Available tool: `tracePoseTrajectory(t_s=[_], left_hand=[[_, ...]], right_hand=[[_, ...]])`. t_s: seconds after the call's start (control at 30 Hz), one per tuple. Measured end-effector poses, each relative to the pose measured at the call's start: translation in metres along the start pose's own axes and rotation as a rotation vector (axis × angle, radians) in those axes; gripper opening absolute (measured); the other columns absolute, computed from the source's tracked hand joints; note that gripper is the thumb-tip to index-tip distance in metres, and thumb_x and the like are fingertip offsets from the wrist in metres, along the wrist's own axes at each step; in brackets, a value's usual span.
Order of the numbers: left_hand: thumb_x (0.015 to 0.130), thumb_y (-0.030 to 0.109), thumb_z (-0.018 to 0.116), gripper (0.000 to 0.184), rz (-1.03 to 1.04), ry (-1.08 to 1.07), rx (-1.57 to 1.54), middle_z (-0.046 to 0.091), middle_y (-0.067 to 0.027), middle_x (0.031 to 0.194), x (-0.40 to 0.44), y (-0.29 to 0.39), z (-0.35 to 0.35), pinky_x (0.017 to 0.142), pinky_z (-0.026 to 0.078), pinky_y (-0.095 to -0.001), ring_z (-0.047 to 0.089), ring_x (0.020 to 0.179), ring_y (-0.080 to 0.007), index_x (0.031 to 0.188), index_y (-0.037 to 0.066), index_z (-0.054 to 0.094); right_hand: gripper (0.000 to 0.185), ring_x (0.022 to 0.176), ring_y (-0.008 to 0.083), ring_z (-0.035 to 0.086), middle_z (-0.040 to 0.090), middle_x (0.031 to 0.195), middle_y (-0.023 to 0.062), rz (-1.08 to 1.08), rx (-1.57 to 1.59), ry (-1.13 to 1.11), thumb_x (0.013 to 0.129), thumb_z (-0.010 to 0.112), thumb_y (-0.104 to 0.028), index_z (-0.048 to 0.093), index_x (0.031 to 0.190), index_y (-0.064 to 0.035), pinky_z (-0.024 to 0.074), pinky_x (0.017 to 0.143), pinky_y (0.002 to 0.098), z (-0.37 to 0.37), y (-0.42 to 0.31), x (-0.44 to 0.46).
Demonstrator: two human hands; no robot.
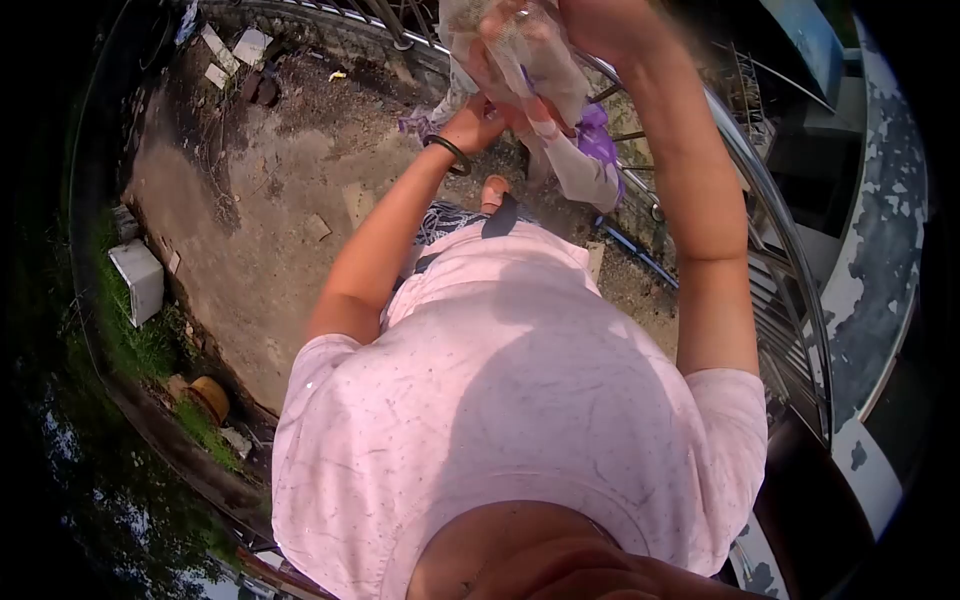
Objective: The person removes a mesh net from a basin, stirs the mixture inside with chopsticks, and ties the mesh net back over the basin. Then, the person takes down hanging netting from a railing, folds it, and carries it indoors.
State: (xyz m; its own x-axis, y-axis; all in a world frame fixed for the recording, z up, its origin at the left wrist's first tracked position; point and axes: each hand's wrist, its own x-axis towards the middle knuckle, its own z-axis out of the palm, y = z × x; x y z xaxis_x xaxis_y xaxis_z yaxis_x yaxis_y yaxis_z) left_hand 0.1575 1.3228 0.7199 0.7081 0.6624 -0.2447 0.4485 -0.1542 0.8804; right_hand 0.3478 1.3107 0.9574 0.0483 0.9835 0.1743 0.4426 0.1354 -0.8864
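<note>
A sheer whitish cloth [560, 155] with purple trim and some orange-red patches hangs in front of me at the top of the view. My left hand [474, 126], a dark bangle on its wrist, grips the cloth low on its left side; folds cover part of its fingers. Raised higher, my right hand [605, 25] holds the upper part of the same cloth, though the top edge of the view cuts it off. A purple strip [598, 145] dangles on the right side of the cloth, and another purple bit shows beside my left hand.
A curved metal railing [775, 225] runs along the right, beside my right arm. On the concrete floor [250, 240] lie broken pieces and debris. A white block [138, 282] and a yellowish pot [208, 398] sit at the left edge. A blue pole [640, 252] is near the railing.
</note>
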Motion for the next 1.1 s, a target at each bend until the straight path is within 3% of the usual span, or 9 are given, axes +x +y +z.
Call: tracePoseTrajectory(t_s=[0.03, 0.13, 0.3, 0.53, 0.7, 0.8, 0.9, 0.97, 1.1], left_hand=[[0.089, 0.05, 0.057, 0.062, 0.158, -0.084, -0.165, 0.062, -0.0131, 0.12, 0.021, -0.042, 0.021, 0.092, 0.048, -0.0369, 0.06, 0.109, -0.024, 0.126, 0.0, 0.053], [0.094, 0.054, 0.047, 0.062, -0.203, -0.183, -1.074, 0.058, -0.0088, 0.127, -0.016, 0.017, 0.032, 0.097, 0.046, -0.038, 0.056, 0.116, -0.0219, 0.131, 0.005, 0.049], [0.095, 0.047, 0.049, 0.053, -0.007, -0.146, -1.675, 0.059, -0.0059, 0.126, -0.028, 0.072, 0.005, 0.096, 0.048, -0.0356, 0.058, 0.113, -0.0186, 0.133, 0.009, 0.049], [0.084, 0.025, 0.073, 0.035, -0.014, 0.491, -0.753, 0.069, -0.0048, 0.098, -0.049, 0.018, -0.048, 0.076, 0.052, -0.0298, 0.066, 0.084, -0.0139, 0.108, 0.002, 0.064], [0.083, 0.029, 0.074, 0.029, -0.07, 0.798, 0.152, 0.07, -0.0033, 0.083, -0.082, 0.005, -0.103, 0.061, 0.048, -0.0257, 0.06, 0.069, -0.008, 0.091, 0.0, 0.071], [0.088, 0.029, 0.069, 0.031, -0.09, 0.811, -0.322, 0.069, -0.0016, 0.08, -0.083, -0.015, -0.119, 0.059, 0.046, -0.024, 0.057, 0.066, -0.0066, 0.089, -0.002, 0.071], [0.089, 0.026, 0.068, 0.028, -0.103, 0.724, -0.572, 0.067, 0.001, 0.078, -0.087, -0.009, -0.132, 0.059, 0.047, -0.0238, 0.058, 0.068, -0.0049, 0.093, -0.002, 0.07], [0.088, 0.023, 0.068, 0.026, -0.053, 0.621, -0.652, 0.067, 0.0016, 0.081, -0.098, 0.0, -0.139, 0.06, 0.047, -0.0233, 0.059, 0.071, -0.0043, 0.098, -0.002, 0.068], [0.089, 0.013, 0.067, 0.026, -0.007, 0.444, -0.747, 0.066, -0.0017, 0.097, -0.128, -0.006, -0.172, 0.071, 0.049, -0.0211, 0.061, 0.084, -0.0069, 0.111, 0.001, 0.061]], right_hand=[[0.027, 0.086, 0.0176, 0.061, 0.066, 0.097, 0.01, 0.016, 0.052, 0.006, 0.091, 0.054, -0.016, 0.063, 0.106, 0.0042, 0.0483, 0.077, 0.0301, 0.0, 0.001, 0.003], [0.027, 0.086, 0.018, 0.061, 0.066, 0.097, 0.0104, 0.067, 0.209, 0.058, 0.09, 0.055, -0.014, 0.062, 0.107, 0.0045, 0.0486, 0.077, 0.0298, -0.005, 0.004, 0.006], [0.027, 0.086, 0.0188, 0.062, 0.065, 0.096, 0.011, 0.133, 0.454, 0.122, 0.088, 0.056, -0.011, 0.061, 0.109, 0.005, 0.0491, 0.078, 0.0292, -0.003, 0.018, 0.007], [0.031, 0.086, 0.0214, 0.064, 0.064, 0.094, 0.0124, 0.368, 0.741, 0.373, 0.082, 0.054, -0.001, 0.057, 0.112, 0.0059, 0.0507, 0.079, 0.0304, -0.036, 0.123, -0.008], [0.025, 0.087, 0.0219, 0.066, 0.066, 0.099, 0.0141, 0.631, 0.292, 0.107, 0.085, 0.053, -0.007, 0.063, 0.105, 0.0046, 0.0504, 0.077, 0.0311, -0.032, 0.181, -0.047], [0.034, 0.09, 0.0275, 0.065, 0.067, 0.104, 0.0169, 0.759, -0.693, -0.195, 0.086, 0.062, -0.024, 0.064, 0.108, 0.0019, 0.0488, 0.079, 0.0366, 0.003, 0.126, -0.047], [0.04, 0.097, 0.0328, 0.063, 0.065, 0.11, 0.0202, 0.087, -0.807, 0.296, 0.086, 0.066, -0.031, 0.063, 0.111, 0.0002, 0.0486, 0.082, 0.0372, 0.068, 0.097, -0.044], [0.04, 0.1, 0.0297, 0.063, 0.066, 0.109, 0.0156, -0.2, -0.351, 0.184, 0.085, 0.068, -0.034, 0.064, 0.11, -0.0022, 0.0483, 0.084, 0.0375, 0.129, 0.069, -0.018], [0.03, 0.071, 0.0144, 0.055, 0.061, 0.078, 0.0048, 0.145, 0.279, -0.247, 0.088, 0.066, -0.03, 0.064, 0.099, -0.0022, 0.0446, 0.064, 0.0327, 0.228, 0.07, 0.006]])
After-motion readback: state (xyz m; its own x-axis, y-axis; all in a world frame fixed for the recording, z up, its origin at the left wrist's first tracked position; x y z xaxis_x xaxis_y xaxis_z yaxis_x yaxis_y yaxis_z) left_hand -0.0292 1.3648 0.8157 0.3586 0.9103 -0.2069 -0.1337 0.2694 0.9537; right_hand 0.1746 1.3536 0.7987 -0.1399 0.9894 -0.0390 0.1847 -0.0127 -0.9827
